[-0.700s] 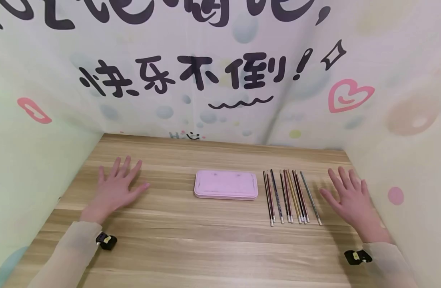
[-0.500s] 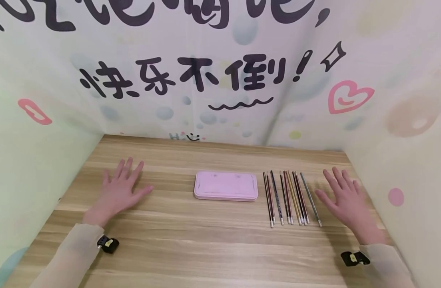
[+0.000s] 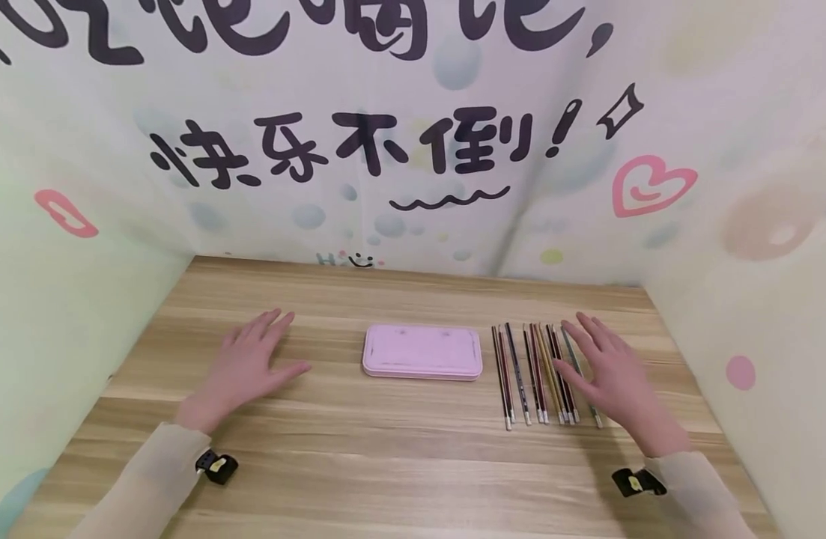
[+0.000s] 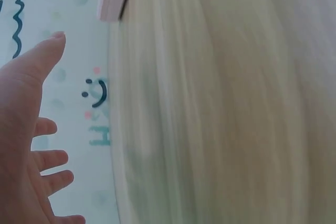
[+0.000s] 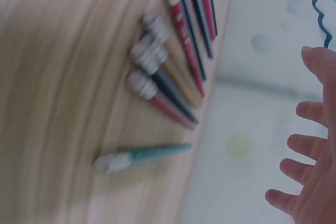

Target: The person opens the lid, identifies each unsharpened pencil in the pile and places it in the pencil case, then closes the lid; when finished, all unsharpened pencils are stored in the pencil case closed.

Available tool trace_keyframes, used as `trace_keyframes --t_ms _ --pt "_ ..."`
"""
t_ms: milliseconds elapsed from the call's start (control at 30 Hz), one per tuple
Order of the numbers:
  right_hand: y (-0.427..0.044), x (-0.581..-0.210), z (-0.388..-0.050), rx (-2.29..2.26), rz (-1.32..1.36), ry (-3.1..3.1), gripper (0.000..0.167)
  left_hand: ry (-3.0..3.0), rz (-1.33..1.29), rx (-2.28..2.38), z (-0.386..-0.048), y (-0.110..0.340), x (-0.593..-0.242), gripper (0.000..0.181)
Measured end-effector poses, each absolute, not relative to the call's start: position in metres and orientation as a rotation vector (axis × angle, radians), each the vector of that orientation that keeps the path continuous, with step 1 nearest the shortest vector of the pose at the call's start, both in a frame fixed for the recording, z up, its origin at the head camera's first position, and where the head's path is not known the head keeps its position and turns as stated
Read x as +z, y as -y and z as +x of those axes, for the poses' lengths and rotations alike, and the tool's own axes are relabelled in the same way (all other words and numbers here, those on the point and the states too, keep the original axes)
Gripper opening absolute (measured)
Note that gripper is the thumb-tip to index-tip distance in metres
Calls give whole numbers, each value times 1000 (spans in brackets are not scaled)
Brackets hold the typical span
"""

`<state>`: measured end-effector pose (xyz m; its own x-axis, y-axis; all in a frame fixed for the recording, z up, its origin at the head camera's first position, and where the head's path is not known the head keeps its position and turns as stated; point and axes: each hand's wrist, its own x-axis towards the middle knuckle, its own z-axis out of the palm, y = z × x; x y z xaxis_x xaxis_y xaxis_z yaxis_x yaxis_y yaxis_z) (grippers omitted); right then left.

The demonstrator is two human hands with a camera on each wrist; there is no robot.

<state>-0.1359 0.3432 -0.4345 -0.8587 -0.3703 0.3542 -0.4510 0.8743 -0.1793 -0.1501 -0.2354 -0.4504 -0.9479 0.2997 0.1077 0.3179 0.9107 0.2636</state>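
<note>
You are holding both hands out over the worktop [image 3: 359,457] with nothing in either grip. Your left hand [image 3: 240,372] is hovering to the left of the closed pink case [image 3: 422,352], its grip standing apart: the fingers are pointing forward and the thumb is stretching toward the case without touching it. Your right hand [image 3: 611,378] is hovering at the right end of the row of pencils [image 3: 550,374], its grip also standing apart, with the thumb and fingers extended. In the head view it is partly covering the teal pencil [image 5: 155,152], while the right wrist view is showing the hand clear of it. The case is lying flat near the middle of the worktop, and the pencils are lying just to its right, roughly side by side, their eraser ends facing you; the teal one is lying a little apart from the others. You are wearing pale sleeves [image 3: 139,479], with a black device [image 3: 217,466] sitting at each wrist. Behind the worktop, a printed backdrop [image 3: 271,232] is hanging, carrying large black lettering.
</note>
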Motion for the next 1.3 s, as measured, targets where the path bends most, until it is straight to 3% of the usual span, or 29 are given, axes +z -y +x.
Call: trace_keyframes --t_ms 733,1300 --pt "-249 -421 -158 303 893 2798 58 2954 -636 -895 -169 168 -479 91" --pt "-189 -439 -171 179 1093 2832 53 3018 -675 -955 -179 133 -493 113"
